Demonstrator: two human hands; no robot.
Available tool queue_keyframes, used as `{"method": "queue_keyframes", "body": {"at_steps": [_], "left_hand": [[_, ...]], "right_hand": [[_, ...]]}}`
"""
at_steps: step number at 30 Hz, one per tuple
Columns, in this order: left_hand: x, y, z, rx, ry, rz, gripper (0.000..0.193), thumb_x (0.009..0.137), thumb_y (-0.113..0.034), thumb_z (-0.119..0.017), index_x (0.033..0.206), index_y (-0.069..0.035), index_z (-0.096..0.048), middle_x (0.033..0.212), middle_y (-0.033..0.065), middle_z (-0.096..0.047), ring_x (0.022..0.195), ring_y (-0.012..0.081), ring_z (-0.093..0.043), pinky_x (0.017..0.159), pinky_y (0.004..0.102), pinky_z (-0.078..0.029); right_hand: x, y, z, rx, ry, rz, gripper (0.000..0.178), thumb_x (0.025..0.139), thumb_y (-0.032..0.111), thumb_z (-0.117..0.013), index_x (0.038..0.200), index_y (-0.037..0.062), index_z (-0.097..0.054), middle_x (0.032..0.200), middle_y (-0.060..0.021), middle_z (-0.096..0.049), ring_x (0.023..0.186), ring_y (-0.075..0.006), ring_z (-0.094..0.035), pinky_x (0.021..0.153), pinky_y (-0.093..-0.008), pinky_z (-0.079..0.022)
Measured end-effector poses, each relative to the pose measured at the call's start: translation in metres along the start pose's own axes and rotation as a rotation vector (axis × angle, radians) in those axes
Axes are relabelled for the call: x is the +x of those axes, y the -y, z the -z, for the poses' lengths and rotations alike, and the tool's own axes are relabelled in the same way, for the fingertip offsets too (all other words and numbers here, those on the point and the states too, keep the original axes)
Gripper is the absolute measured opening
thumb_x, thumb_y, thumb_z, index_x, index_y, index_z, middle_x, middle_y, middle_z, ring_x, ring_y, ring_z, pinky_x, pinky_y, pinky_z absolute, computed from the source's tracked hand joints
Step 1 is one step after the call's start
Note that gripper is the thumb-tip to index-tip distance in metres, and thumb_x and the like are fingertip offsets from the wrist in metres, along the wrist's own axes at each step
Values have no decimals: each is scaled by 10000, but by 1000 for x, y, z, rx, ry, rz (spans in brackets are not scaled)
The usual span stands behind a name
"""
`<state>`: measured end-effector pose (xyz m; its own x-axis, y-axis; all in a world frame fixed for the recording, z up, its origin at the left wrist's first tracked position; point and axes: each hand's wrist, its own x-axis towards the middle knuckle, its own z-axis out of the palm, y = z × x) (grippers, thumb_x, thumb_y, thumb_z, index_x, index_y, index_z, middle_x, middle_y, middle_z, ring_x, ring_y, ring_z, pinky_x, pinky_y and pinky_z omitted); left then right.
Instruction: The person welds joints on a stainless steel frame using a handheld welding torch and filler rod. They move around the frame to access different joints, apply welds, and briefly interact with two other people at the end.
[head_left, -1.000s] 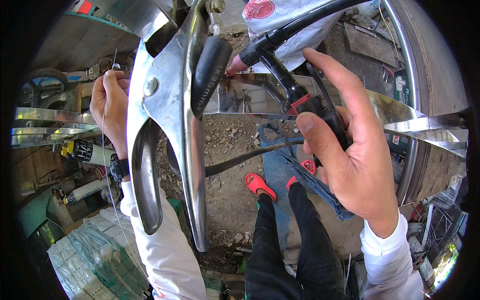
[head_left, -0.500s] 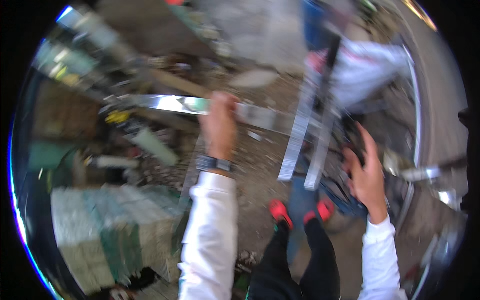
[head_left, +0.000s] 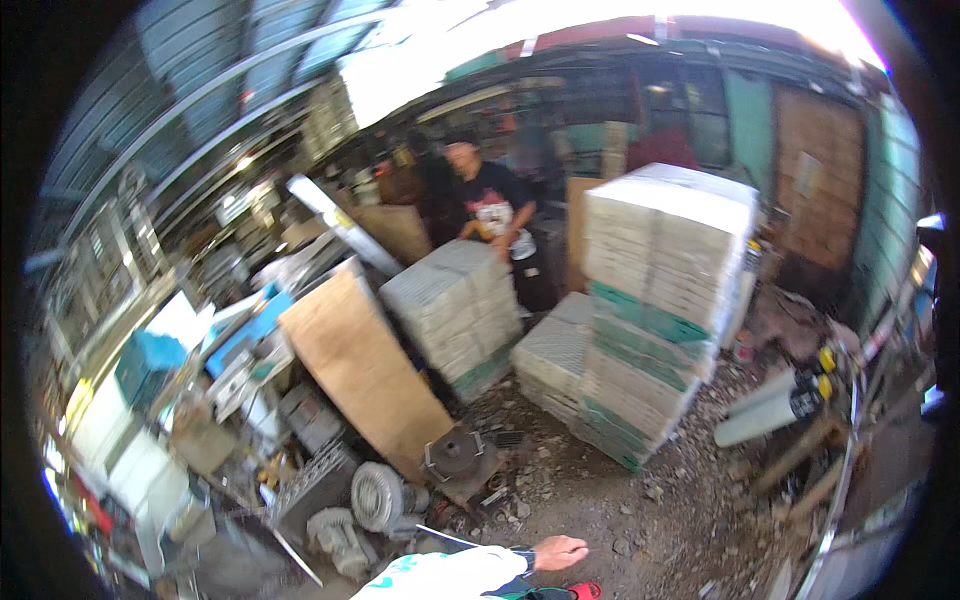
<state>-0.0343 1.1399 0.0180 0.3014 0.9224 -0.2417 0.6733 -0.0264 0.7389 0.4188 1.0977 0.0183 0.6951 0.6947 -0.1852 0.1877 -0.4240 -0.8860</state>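
My left hand (head_left: 560, 553) reaches in at the bottom, in a white sleeve with a dark band at the wrist. Its fingers look curled together, and nothing shows in them. Below it is part of a red shoe (head_left: 586, 591). My right hand is out of the picture. Nearest to the left hand are gravelly ground (head_left: 600, 510) and a grey motor housing (head_left: 378, 497). Ahead stands a tall wrapped stack of pale blocks (head_left: 665, 270) with green bands, a lower stack (head_left: 555, 355) against its left side.
Behind another pale stack (head_left: 450, 300) stands a person (head_left: 490, 205) in a dark shirt, hands near its top. A wooden board (head_left: 365, 365) leans left, beside piled scrap and a blue box (head_left: 150, 365). Pale cylinders (head_left: 765, 410) with yellow ends lie right.
The view has swung up from the ground to the yard. My left hand no longer holds the shiny metal strip, and my right hand has left the picture.
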Motion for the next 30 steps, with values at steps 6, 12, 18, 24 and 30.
{"method": "queue_keyframes", "body": {"at_steps": [6,12,18,24,30], "left_hand": [[-101,73,-21,-311,-357,465,395,1045,-398,-503,999,-56,-694,815,74,-717,781,212,-707,724,369,-532],[-187,165,-103,-523,-663,812,402,1042,-406,-529,979,-51,-706,844,63,-739,773,155,-699,718,330,-539],[-224,196,-104,-501,-513,978,390,1024,-417,-548,936,-69,-699,831,59,-724,771,193,-674,718,364,-519],[-187,167,-78,-384,-515,817,476,1014,-491,-490,941,-73,-706,846,88,-743,807,267,-713,767,413,-539],[-128,107,-40,-272,-406,625,397,1034,-396,-527,946,-60,-719,825,56,-747,804,200,-720,737,367,-541]], "right_hand": [[-32,108,-115,-99,440,196,542,1042,320,-578,1491,29,-494,1227,-129,-675,886,-219,-589,792,-333,-500],[-57,129,-150,-136,607,229,555,1026,348,-589,1474,30,-515,1243,-149,-671,933,-250,-596,830,-357,-496],[-47,112,-123,-207,568,185,568,1011,377,-600,1458,31,-537,1260,-168,-667,980,-281,-604,869,-382,-492],[-44,82,-78,-253,514,138,583,996,405,-612,1441,32,-558,1276,-188,-663,1026,-312,-611,907,-406,-488],[-25,47,-17,-289,399,64,599,981,433,-623,1425,33,-580,1293,-207,-659,1073,-343,-619,945,-431,-485]]}}
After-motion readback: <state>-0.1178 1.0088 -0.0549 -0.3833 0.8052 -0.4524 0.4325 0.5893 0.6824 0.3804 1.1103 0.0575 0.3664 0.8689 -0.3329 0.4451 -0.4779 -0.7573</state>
